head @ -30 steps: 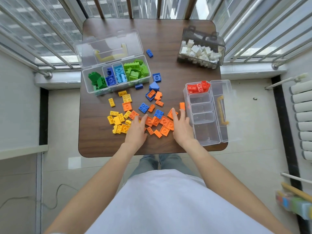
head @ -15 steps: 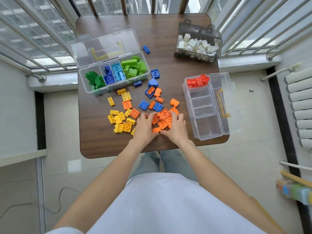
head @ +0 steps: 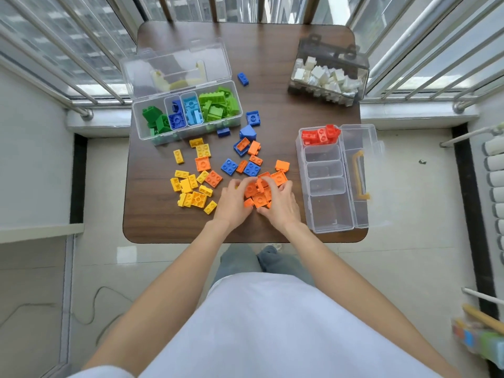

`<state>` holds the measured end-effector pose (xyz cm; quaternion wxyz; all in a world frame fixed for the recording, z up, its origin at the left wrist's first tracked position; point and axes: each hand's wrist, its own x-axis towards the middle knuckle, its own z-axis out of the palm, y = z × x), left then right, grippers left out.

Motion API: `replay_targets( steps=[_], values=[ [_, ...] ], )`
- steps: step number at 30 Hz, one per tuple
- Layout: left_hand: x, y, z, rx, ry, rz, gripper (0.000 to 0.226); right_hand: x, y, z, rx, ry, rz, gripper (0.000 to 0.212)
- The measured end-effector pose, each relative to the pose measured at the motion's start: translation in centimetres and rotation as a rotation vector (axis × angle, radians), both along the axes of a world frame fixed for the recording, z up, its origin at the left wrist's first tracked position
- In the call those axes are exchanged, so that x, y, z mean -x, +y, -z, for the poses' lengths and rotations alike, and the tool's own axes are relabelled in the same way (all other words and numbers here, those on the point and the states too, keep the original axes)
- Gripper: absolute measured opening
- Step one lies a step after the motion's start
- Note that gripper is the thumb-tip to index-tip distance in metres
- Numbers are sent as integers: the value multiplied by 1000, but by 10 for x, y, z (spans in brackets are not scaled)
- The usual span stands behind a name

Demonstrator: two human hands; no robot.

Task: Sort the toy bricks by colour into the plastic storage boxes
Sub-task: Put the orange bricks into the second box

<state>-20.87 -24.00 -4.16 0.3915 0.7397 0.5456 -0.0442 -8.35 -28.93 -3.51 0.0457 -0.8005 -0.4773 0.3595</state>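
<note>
1. Orange bricks (head: pixel 258 192) sit bunched in a small heap between our two hands, near the front edge of the wooden table (head: pixel 169 222).
2. Our left hand (head: pixel 233 203) curls its fingers around the left side of that heap, and our right hand (head: pixel 281 203) cups the right side; both press against the bricks, gathering them rather than lifting.
3. Just right of the heap stands a clear storage box (head: pixel 331 211), lid open; only its far compartment holds anything, namely red bricks (head: pixel 320 135).
4. Left of the heap lie the yellow bricks (head: pixel 191 188) in a loose cluster, with a few stray orange ones among them.
5. Beyond the heap, loose blue bricks (head: pixel 252 168) and more orange pieces are scattered toward the table's middle.
6. Farther off and to the left of the heap is a second clear box (head: pixel 141 126), lid up, holding dark green, blue, light blue and light green bricks in separate compartments.
7. Far beyond the heap and to the right, a smoky-tinted bin (head: pixel 331 50) holds white bricks (head: pixel 326 77).
</note>
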Motion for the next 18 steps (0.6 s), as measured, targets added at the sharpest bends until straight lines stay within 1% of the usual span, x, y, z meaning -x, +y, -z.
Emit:
replay_targets(
  steps=[4,6,8,10,14,18],
  values=[
    [2,-2,-3,43,-128,-116,56,-6,-1,-1,-75,74,33,56],
    [2,-6,-4,56,-175,-162,52,-6,-1,-5,-118,144,75,51],
    [2,-10,-5,92,-219,-211,54,-4,-1,-6,-143,256,138,48],
    [1,-12,-5,120,-240,-241,57,-2,0,-7,-146,327,152,47],
    [0,-13,-2,145,-281,-258,57,-1,4,-9,-131,410,200,44],
    [5,-13,-1,170,-334,-276,56,-4,3,-11,-132,440,226,39]
  ],
)
